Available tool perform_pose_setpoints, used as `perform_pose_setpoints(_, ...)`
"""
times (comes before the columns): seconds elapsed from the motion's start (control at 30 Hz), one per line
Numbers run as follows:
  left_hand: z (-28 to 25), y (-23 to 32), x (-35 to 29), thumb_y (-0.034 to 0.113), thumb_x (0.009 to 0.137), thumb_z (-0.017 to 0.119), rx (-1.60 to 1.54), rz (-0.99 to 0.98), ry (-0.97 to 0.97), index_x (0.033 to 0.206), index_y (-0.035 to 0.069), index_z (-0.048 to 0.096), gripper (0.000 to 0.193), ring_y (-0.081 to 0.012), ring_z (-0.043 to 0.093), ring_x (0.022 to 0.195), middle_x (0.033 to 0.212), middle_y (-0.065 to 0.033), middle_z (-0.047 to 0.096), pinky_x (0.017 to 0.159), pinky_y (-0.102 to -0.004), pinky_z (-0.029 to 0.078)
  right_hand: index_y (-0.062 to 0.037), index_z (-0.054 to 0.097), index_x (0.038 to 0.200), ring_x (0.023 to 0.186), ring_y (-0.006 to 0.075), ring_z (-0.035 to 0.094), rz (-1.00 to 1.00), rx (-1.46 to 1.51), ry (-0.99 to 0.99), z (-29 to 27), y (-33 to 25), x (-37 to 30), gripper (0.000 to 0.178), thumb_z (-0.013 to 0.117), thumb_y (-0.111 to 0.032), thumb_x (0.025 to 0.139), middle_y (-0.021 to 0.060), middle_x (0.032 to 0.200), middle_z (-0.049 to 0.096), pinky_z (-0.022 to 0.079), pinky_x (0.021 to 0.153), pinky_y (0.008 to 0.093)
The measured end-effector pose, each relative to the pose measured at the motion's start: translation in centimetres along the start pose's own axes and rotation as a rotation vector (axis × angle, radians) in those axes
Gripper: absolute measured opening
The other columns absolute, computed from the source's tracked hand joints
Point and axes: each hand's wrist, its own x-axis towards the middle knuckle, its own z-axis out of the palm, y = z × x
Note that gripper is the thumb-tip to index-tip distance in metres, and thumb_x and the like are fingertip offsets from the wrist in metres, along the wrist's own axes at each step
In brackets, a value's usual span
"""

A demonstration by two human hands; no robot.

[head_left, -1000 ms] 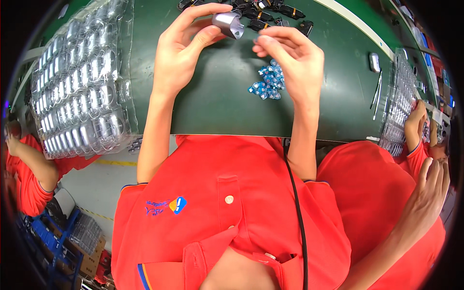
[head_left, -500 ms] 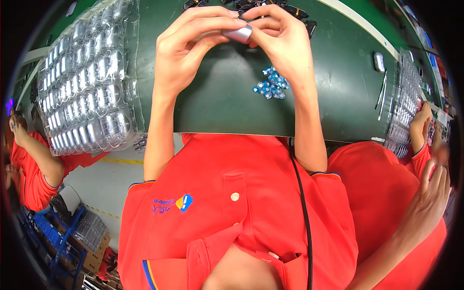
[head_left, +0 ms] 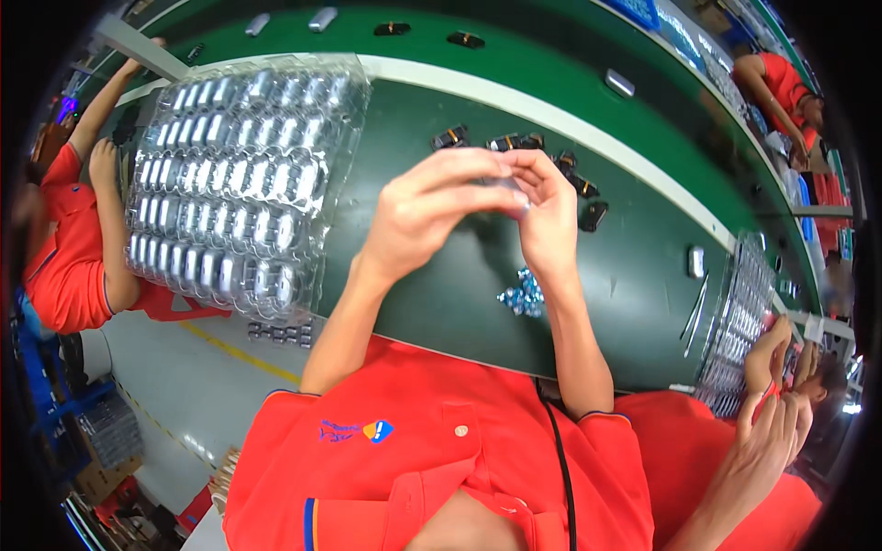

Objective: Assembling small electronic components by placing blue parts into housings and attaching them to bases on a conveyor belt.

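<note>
Above the green table, my left hand (head_left: 418, 216) and my right hand (head_left: 551, 220) meet, fingers closed around a small silver-grey rounded casing (head_left: 499, 183). Most of the casing is hidden behind the fingers. Below my right hand, beside its wrist, lies a small heap of shiny blue pieces (head_left: 524, 296). Just past my fingertips are several black parts with small orange marks (head_left: 514, 142), and one more black part (head_left: 594, 216) lies right of my right hand.
At left stands a clear plastic tray (head_left: 317, 197) with rows of silver casings. Tweezers (head_left: 696, 317) and a silver casing (head_left: 695, 262) lie at right, near another tray (head_left: 740, 317). Beyond a pale rail (head_left: 478, 87), more parts rest on a green strip. Co-workers in red sit on both sides.
The view has tilted and shifted, so the tray and far strip show more fully. My hands still hold the casing together, but the fingers now cover more of it.
</note>
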Motion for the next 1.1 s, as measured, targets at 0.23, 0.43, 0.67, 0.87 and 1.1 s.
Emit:
perform_pose_setpoints(0.23, -1.1, 0.0, -0.1, -0.011, 0.077, 0.067, 0.125, 0.06, 0.071, 0.102, 0.002, 0.074, 0.029, -0.0286, 0.066, 0.105, 0.107, -0.0133, 0.068, 0.089, -0.0357, 0.057, 0.0059, 0.061, 0.11, 0.087, 0.0164, 0.068, 0.035, 0.0, -0.163, 1.0, -0.9, 1.5, 0.02, 0.06, -0.001, 0.092, 0.0128, 0.097, 0.068, 0.056, 0.078, 0.0275)
perform_pose_setpoints(0.43, -3.0, -1.5, -0.3, -0.006, 0.086, 0.064, -0.077, -0.413, 0.358, 0.113, 0.004, 0.071, 0.029, -0.0196, 0.064, 0.102, 0.112, -0.0102, 0.065, 0.088, -0.0304, 0.054, 0.0099, 0.066, 0.102, 0.074, 0.02, 0.071, 0.125, -0.781, -0.213, -1.3, -0.7, 14.9, 0.037, 0.058, -0.026, 0.097, 0.0189, 0.089, 0.071, 0.058, 0.072, 0.0314)
perform_pose_setpoints(0.67, -3.9, -1.9, 0.0, -0.002, 0.088, 0.065, -0.091, -0.519, 0.523, 0.116, 0.005, 0.071, 0.029, -0.0168, 0.062, 0.102, 0.112, -0.0088, 0.064, 0.089, -0.0282, 0.052, -0.0048, 0.072, 0.101, 0.069, 0.026, 0.072, -0.053, -1.545, 0.164, 0.3, 5.2, 28.5, 0.034, 0.063, -0.036, 0.091, 0.014, 0.08, 0.073, 0.057, 0.08, 0.0409)
perform_pose_setpoints(0.87, -3.9, -2.2, 0.5, 0.002, 0.091, 0.064, -0.207, -0.578, 0.533, 0.118, 0.005, 0.069, 0.028, -0.0144, 0.062, 0.102, 0.112, -0.0061, 0.064, 0.085, -0.0265, 0.055, -0.0078, 0.07, 0.112, 0.078, 0.0217, 0.072, -0.04, -1.197, -0.05, 0.4, 3.2, 28.7, 0.029, 0.068, -0.024, 0.088, 0.0123, 0.093, 0.073, 0.056, 0.082, 0.0347)
perform_pose_setpoints(1.1, -3.7, -2.3, 1.1, 0.003, 0.093, 0.063, -0.362, -0.586, 0.517, 0.123, 0.003, 0.064, 0.031, -0.018, 0.065, 0.104, 0.116, -0.008, 0.064, 0.087, -0.0311, 0.058, -0.001, 0.064, 0.12, 0.094, 0.0156, 0.068, -0.274, -0.323, -0.24, 1.5, -3.6, 8.7, 0.037, 0.073, -0.004, 0.084, 0.011, 0.1, 0.071, 0.056, 0.086, 0.0298)
